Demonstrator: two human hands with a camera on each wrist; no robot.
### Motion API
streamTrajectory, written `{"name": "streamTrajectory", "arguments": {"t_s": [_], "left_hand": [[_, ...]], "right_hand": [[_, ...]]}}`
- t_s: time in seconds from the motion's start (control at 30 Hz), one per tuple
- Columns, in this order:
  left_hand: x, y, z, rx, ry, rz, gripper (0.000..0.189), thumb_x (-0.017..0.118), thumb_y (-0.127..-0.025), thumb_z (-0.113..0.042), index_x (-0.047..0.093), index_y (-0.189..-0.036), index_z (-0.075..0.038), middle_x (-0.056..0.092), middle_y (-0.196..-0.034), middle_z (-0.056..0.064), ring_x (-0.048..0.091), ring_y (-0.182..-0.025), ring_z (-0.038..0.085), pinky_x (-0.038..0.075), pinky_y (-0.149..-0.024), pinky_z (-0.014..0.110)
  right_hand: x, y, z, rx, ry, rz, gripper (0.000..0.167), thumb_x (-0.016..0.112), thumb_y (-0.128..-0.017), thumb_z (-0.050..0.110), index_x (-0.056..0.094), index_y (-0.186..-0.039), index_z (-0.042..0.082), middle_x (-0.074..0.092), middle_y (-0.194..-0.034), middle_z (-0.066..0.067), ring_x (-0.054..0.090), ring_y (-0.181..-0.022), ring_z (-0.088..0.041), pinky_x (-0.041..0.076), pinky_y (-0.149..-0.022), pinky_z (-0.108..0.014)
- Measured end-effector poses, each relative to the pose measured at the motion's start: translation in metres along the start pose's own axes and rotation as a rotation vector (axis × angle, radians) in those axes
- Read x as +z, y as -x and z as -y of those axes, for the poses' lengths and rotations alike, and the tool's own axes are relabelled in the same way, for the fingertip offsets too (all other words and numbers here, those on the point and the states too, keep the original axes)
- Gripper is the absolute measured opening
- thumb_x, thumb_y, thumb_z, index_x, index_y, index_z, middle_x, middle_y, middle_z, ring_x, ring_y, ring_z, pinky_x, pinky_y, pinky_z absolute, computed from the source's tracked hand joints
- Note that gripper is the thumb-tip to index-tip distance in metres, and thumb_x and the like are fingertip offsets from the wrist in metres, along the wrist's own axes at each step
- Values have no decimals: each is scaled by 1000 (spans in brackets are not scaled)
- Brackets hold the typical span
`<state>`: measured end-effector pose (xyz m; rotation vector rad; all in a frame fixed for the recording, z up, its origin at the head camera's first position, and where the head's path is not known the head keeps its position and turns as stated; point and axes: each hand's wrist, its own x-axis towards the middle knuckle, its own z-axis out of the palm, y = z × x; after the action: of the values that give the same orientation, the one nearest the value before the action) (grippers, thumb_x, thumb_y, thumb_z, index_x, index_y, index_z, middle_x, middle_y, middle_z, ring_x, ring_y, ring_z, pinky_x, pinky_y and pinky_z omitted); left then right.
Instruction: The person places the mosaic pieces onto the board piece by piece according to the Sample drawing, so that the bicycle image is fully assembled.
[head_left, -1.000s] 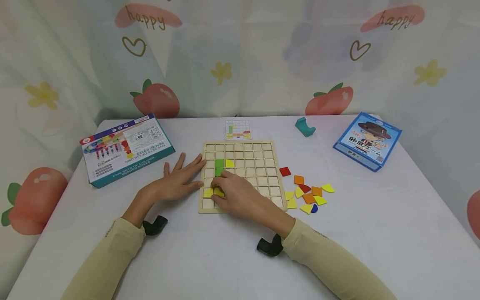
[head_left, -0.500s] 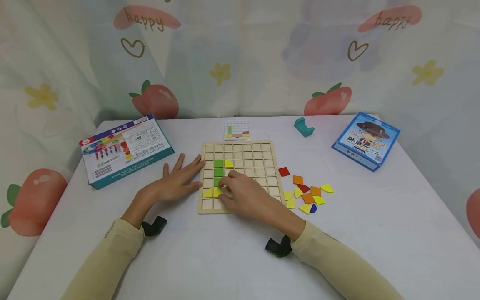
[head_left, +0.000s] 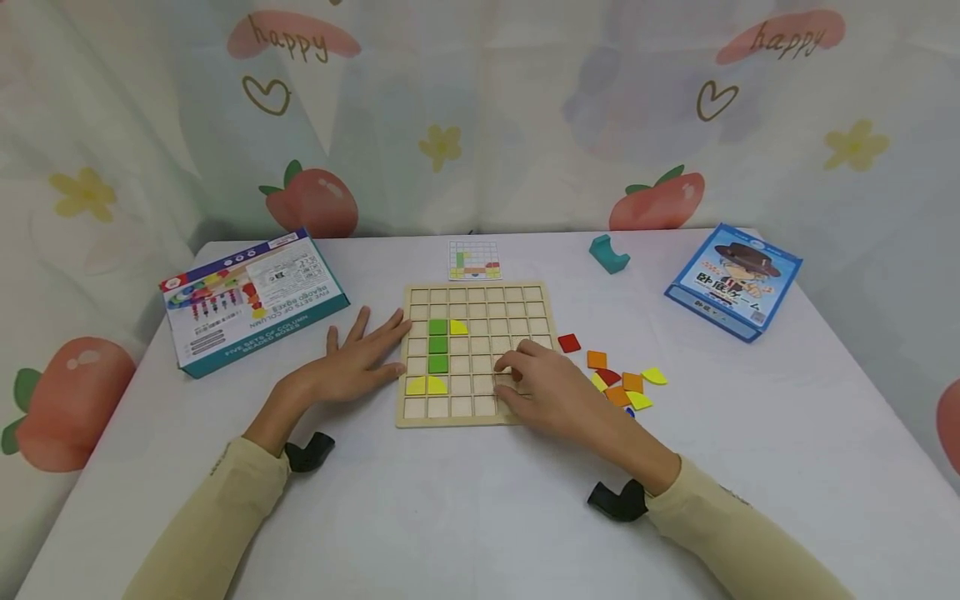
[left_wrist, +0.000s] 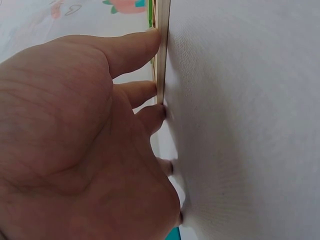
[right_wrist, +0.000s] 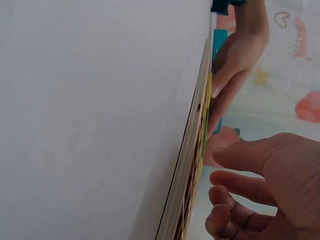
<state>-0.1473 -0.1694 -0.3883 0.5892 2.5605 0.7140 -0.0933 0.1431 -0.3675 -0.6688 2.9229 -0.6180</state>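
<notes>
A wooden grid board [head_left: 480, 285] lies on the white table. Three green square tiles [head_left: 438, 345] stand in one column of its cells, with a yellow tile [head_left: 458, 327] right of the top one. Two yellow tiles [head_left: 426, 386] sit side by side below them. My left hand [head_left: 352, 360] is spread flat, its thumb and fingertips touching the board's left edge; the left wrist view shows the fingertips [left_wrist: 154, 37] against that edge. Over the board's right part hovers my right hand [head_left: 558, 387], fingers loosely bent; in the right wrist view thumb and fingers [right_wrist: 242, 186] are apart with nothing between them.
Right of the board lie loose tiles [head_left: 632, 382] in yellow, orange, red and blue, partly behind my right hand. A pattern card [head_left: 474, 261] lies behind the board, near a teal curved piece [head_left: 609, 254]. Boxes stand left [head_left: 255, 300] and right [head_left: 735, 282].
My right hand has left the green and yellow tiles and moved right across the board, uncovering the lowest green tile and the second yellow one. My left hand has stayed at the board's edge.
</notes>
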Motion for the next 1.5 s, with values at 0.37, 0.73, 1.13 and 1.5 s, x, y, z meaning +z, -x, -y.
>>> {"name": "streamTrajectory", "arguments": {"t_s": [0.37, 0.73, 1.13, 1.5], "left_hand": [[1, 0, 3, 2, 2, -4, 74, 53, -109, -43, 18, -172, -23, 4, -182, 5, -24, -164, 45, -23, -117, 82], [0, 0, 2, 8, 2, 2, 75, 53, -110, -42, 17, -172, -22, 3, -182, 5, -24, -164, 45, -22, -117, 82], [1, -1, 3, 3, -3, 2, 75, 53, -109, -42, 17, -172, -22, 3, -182, 6, -24, -164, 45, -22, -117, 82], [1, -1, 2, 4, -4, 3, 74, 53, -109, -42, 18, -172, -22, 4, -182, 6, -24, -164, 45, -22, -117, 82]], "right_hand": [[-12, 25, -31, 65, -27, -27, 25, 78, -95, 21, 76, -117, 11, 63, -95, -2, 55, -79, -14, 47, -66, -24], [-25, 45, -47, 123, 5, -36, 25, 79, -94, 21, 77, -117, 11, 63, -91, -1, 56, -82, -15, 48, -68, -26], [-31, 55, -66, 130, 9, -22, 25, 80, -94, 19, 76, -118, 11, 61, -92, -2, 55, -83, -16, 47, -67, -24], [-32, 57, -75, 141, 34, -9, 26, 80, -93, 16, 76, -118, 9, 57, -87, -2, 52, -82, -17, 42, -66, -25]]}}
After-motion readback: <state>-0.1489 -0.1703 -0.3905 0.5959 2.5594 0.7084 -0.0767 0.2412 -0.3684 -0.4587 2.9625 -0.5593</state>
